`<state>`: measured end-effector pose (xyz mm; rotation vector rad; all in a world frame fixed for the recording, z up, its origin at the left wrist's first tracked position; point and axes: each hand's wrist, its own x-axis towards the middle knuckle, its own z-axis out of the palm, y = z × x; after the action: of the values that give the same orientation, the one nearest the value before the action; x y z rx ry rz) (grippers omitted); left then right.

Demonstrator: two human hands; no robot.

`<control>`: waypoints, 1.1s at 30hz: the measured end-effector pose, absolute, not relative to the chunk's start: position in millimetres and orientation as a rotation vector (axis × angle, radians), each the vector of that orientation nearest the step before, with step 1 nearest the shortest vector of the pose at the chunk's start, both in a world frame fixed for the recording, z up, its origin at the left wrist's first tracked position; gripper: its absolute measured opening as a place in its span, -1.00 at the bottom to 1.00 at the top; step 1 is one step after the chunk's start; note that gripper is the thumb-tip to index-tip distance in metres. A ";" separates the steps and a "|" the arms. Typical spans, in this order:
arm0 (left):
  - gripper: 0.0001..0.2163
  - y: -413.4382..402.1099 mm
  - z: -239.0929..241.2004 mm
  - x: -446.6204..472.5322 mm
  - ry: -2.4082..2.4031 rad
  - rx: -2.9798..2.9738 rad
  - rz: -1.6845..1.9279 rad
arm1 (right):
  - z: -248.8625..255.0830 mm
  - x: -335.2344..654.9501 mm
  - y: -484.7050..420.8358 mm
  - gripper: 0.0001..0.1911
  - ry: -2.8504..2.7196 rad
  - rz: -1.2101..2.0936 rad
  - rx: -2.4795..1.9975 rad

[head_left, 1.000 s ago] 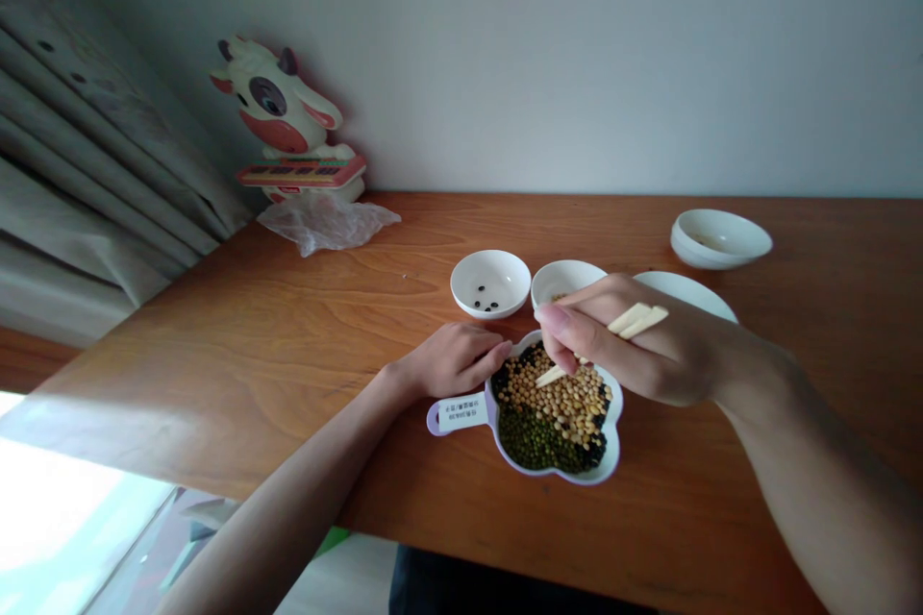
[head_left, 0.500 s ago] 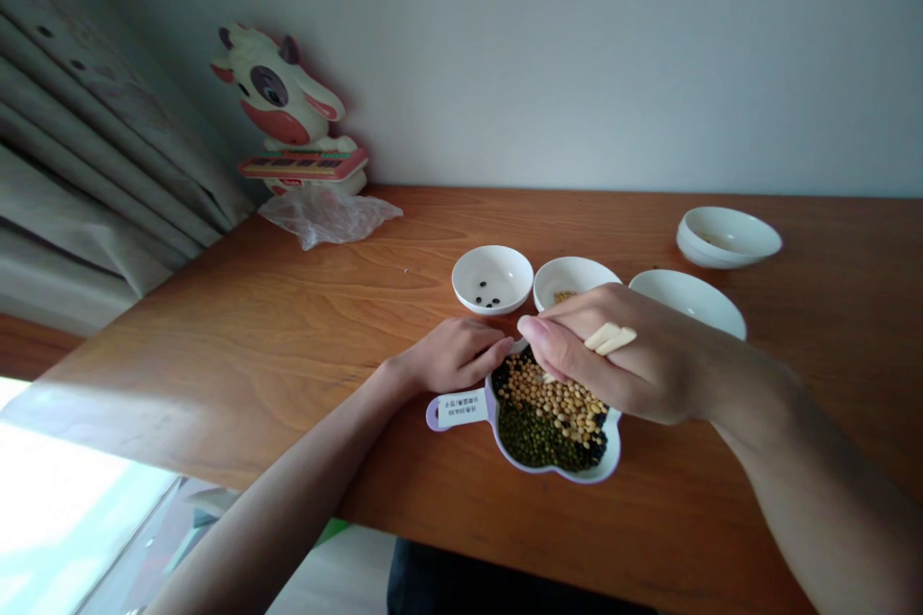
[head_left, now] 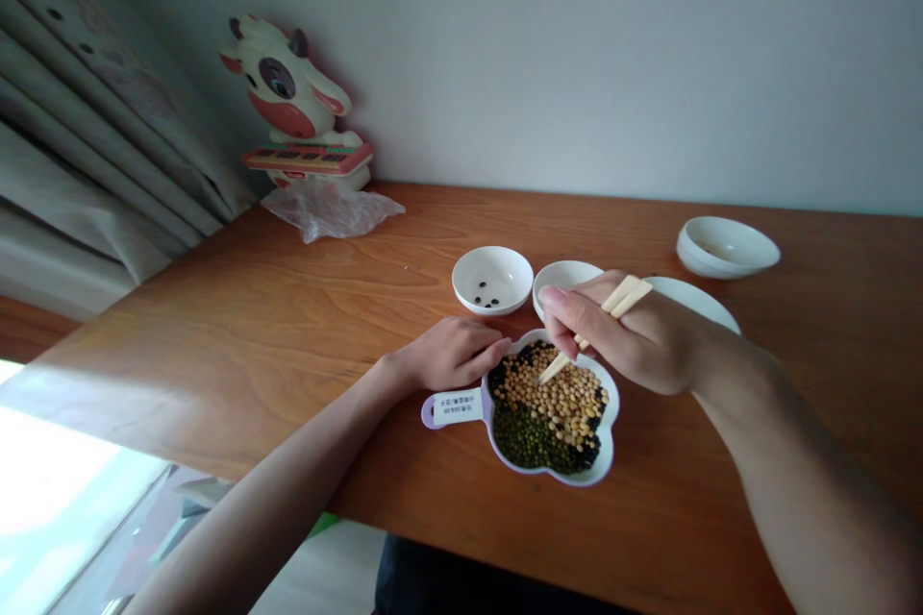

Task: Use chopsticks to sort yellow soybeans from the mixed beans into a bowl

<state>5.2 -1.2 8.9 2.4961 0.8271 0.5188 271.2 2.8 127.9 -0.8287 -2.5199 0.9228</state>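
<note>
A purple-rimmed, flower-shaped dish (head_left: 610, 459) with a labelled handle holds soybeans (head_left: 569, 396), mung beans (head_left: 530, 435) and black beans (head_left: 586, 461). At its upper left rim, my left hand (head_left: 456, 351) rests curled, thumb and fingers closed on the edge. My right hand (head_left: 627, 332) is closed around a pair of wooden chopsticks (head_left: 559, 365); their tips are down among the soybeans. Whether a bean sits between the tips I cannot tell. Just behind the dish stands a white bowl (head_left: 493, 279) with several black beans. A second white bowl (head_left: 562, 276) is partly hidden by my right hand.
Another white bowl (head_left: 696, 298) lies behind my right wrist, and stacked white bowls (head_left: 728, 248) stand farther back right. A cow-shaped toy keyboard (head_left: 303, 115) leans at the wall, a clear plastic bag (head_left: 332, 209) before it. The wooden table (head_left: 288, 327) ends near my body.
My right hand has turned and shifted slightly right, so the chopsticks and their tips in the soybeans now show. My left hand has stayed at the dish's rim.
</note>
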 end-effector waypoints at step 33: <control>-0.51 -0.1 8.9 5.8 0.786 2.496 0.544 | 144.5 273.4 -14.0 -0.48 -2.704 0.733 -0.858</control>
<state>5.8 -0.1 8.9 2.4962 0.7861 0.5438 273.4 -14.0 144.5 -0.8582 -2.7043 0.7331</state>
